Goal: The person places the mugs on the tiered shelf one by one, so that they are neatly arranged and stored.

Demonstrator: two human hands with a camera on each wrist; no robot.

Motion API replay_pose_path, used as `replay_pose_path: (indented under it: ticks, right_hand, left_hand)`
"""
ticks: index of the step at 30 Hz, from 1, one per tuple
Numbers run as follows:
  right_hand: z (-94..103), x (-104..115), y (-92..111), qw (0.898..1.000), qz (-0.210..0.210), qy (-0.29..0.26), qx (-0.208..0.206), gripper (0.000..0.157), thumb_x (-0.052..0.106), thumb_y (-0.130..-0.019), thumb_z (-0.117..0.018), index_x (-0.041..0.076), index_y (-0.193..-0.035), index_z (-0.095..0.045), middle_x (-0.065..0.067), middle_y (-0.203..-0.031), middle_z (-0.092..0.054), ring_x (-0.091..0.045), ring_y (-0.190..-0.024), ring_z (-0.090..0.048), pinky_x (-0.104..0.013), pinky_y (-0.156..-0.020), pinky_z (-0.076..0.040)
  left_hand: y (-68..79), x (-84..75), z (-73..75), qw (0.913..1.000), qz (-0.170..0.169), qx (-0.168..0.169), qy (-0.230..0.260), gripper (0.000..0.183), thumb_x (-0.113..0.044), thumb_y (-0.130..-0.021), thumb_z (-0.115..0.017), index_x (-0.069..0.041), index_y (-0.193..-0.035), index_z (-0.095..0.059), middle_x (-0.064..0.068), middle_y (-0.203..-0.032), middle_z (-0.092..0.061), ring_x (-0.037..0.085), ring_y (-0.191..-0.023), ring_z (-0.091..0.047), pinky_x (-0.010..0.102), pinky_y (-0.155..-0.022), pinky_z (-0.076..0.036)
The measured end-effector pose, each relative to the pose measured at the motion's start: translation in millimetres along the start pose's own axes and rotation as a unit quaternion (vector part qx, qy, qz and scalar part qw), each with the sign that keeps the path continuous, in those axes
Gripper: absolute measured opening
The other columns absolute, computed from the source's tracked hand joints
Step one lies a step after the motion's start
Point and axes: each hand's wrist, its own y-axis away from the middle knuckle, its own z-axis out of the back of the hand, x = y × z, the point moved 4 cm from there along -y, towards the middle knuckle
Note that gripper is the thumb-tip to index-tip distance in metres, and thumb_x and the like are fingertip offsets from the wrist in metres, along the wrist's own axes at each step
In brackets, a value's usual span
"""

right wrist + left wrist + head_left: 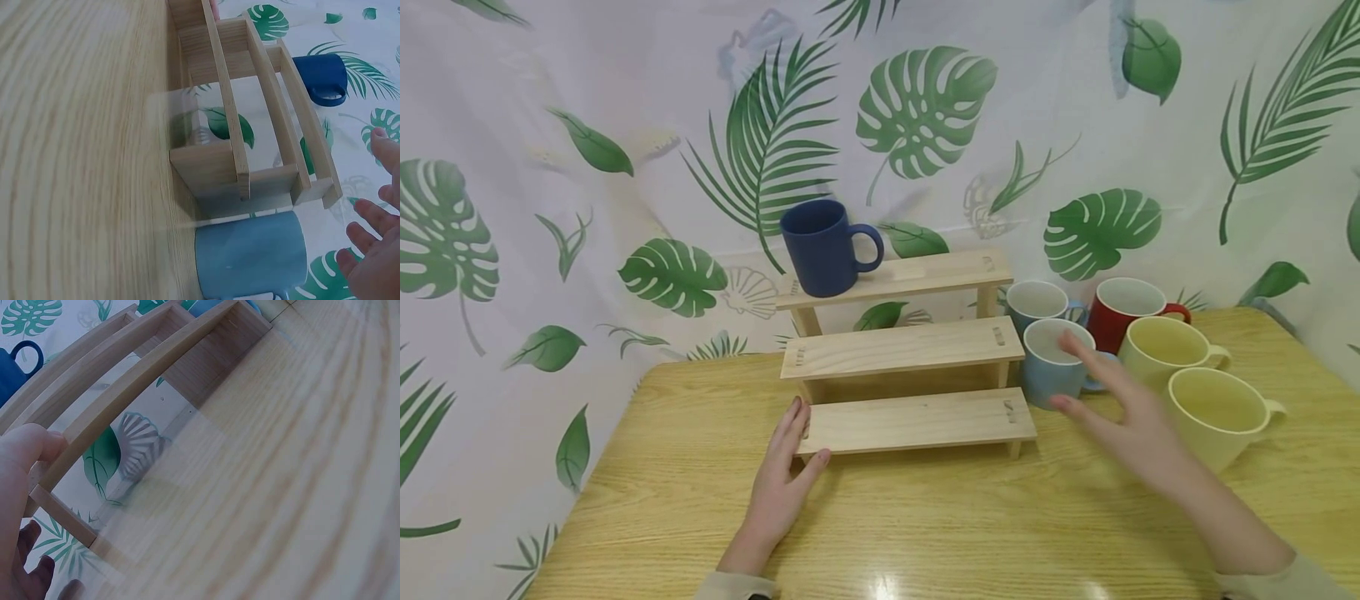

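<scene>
A three-tier wooden rack (917, 421) stands on the table, with a dark blue mug (822, 254) upright at the left of its top tier. My left hand (778, 483) grips the left end of the lowest tier, its thumb at the front edge and its fingers along the side. Fingers spread, my right hand (1138, 429) hovers beside the light blue mug (1051, 375) and holds nothing. In the right wrist view its fingers (369, 219) are apart from the light blue mug (250, 256), which stands close to the rack's right end.
Behind the light blue mug are a blue mug (1036, 300) and a red mug (1105, 325). Two yellow mugs stand further right, a rear yellow mug (1168, 346) and a front yellow mug (1213, 417). A leaf-patterned cloth (625, 200) hangs behind the wooden table (700, 433).
</scene>
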Motion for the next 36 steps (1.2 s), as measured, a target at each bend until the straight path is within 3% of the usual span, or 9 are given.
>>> replay_pose_path:
  ticks: [3, 6, 9, 13, 16, 18, 23, 30, 36]
  right_hand:
    - [4.6, -3, 3, 1.0, -0.004, 0.003, -0.001, 0.076, 0.011, -0.088, -0.07, 0.034, -0.149, -0.032, 0.003, -0.148, -0.041, 0.003, -0.132, -0.03, -0.019, -0.102, -0.027]
    - [10.1, -6, 6, 1.0, -0.013, 0.0, 0.002, 0.074, 0.011, -0.089, -0.069, 0.034, -0.149, -0.033, 0.003, -0.149, -0.039, 0.003, -0.132, -0.029, -0.04, -0.107, -0.029]
    - [16.2, -9, 9, 1.0, -0.025, 0.006, 0.003, 0.073, 0.013, -0.089, -0.069, 0.035, -0.149, -0.033, 0.002, -0.148, -0.04, 0.003, -0.132, -0.029, -0.059, -0.103, -0.027]
    - [24.1, -17, 13, 0.999, -0.022, 0.027, -0.003, 0.073, 0.013, -0.088, -0.069, 0.034, -0.149, -0.034, 0.001, -0.143, -0.046, 0.0, -0.131, -0.03, -0.034, -0.107, -0.025]
    - [30.6, -22, 17, 0.999, -0.006, 0.039, -0.012, 0.075, 0.009, -0.086, -0.071, 0.03, -0.149, -0.036, 0.013, -0.136, -0.05, 0.005, -0.128, -0.032, -0.011, -0.1, -0.022]
    - [35.3, -24, 18, 0.999, 0.011, 0.045, -0.022, 0.075, 0.006, -0.084, -0.073, 0.025, -0.148, -0.039, 0.022, -0.128, -0.051, 0.008, -0.124, -0.035, -0.006, -0.096, -0.023]
    - [46.1, -29, 21, 0.996, 0.052, 0.067, -0.033, 0.076, 0.001, -0.079, -0.076, 0.016, -0.146, -0.043, 0.027, -0.12, -0.054, 0.01, -0.122, -0.037, -0.003, -0.095, -0.024]
    - [58.0, -38, 26, 0.988, 0.073, 0.131, -0.043, 0.074, 0.004, -0.075, -0.08, 0.011, -0.141, -0.049, 0.007, -0.104, -0.065, 0.012, -0.115, -0.038, -0.005, -0.092, -0.023]
    - [68.9, -48, 32, 0.983, 0.063, 0.169, -0.038, 0.065, 0.009, -0.079, -0.078, 0.006, -0.138, -0.051, -0.005, -0.104, -0.067, -0.024, -0.106, -0.051, -0.009, -0.094, -0.02]
  left_hand:
    - [0.2, 0.0, 0.1, 1.0, 0.004, 0.001, 0.002, 0.068, -0.039, -0.096, -0.057, -0.019, -0.153, -0.025, -0.001, -0.159, -0.014, 0.023, -0.143, -0.015, 0.059, -0.108, -0.02]
    - [0.2, 0.4, 0.0, 1.0, 0.005, 0.002, 0.001, 0.068, -0.039, -0.096, -0.056, -0.019, -0.153, -0.025, -0.002, -0.159, -0.013, 0.023, -0.143, -0.015, 0.059, -0.108, -0.02]
    - [0.4, 0.1, -0.2, 1.0, 0.007, 0.002, 0.002, 0.068, -0.04, -0.096, -0.056, -0.02, -0.153, -0.025, -0.005, -0.158, -0.013, 0.022, -0.143, -0.015, 0.058, -0.108, -0.02]
    - [0.1, 0.9, -1.1, 1.0, 0.005, 0.003, 0.001, 0.068, -0.04, -0.096, -0.056, -0.021, -0.153, -0.025, -0.005, -0.158, -0.013, 0.022, -0.143, -0.015, 0.059, -0.108, -0.02]
    - [-0.2, 1.8, -1.4, 1.0, 0.003, 0.003, -0.001, 0.068, -0.038, -0.096, -0.057, -0.02, -0.153, -0.024, -0.002, -0.159, -0.013, 0.023, -0.143, -0.015, 0.059, -0.108, -0.02]
    - [-0.2, 1.9, -1.2, 1.0, 0.003, 0.002, -0.001, 0.068, -0.037, -0.096, -0.057, -0.02, -0.153, -0.024, 0.0, -0.159, -0.013, 0.023, -0.143, -0.015, 0.059, -0.108, -0.02]
    - [-0.1, 2.2, -1.1, 1.0, 0.002, 0.001, -0.003, 0.068, -0.037, -0.096, -0.057, -0.019, -0.153, -0.024, 0.001, -0.159, -0.014, 0.023, -0.143, -0.015, 0.058, -0.108, -0.02]
    - [0.3, 2.4, -0.7, 1.0, -0.003, 0.001, 0.001, 0.068, -0.037, -0.096, -0.057, -0.019, -0.153, -0.024, 0.001, -0.159, -0.013, 0.022, -0.143, -0.015, 0.057, -0.109, -0.019]
    - [0.1, 3.4, -1.1, 0.9999, -0.01, 0.0, 0.001, 0.069, -0.037, -0.096, -0.057, -0.018, -0.153, -0.024, -0.001, -0.159, -0.013, 0.022, -0.142, -0.016, 0.057, -0.109, -0.018]
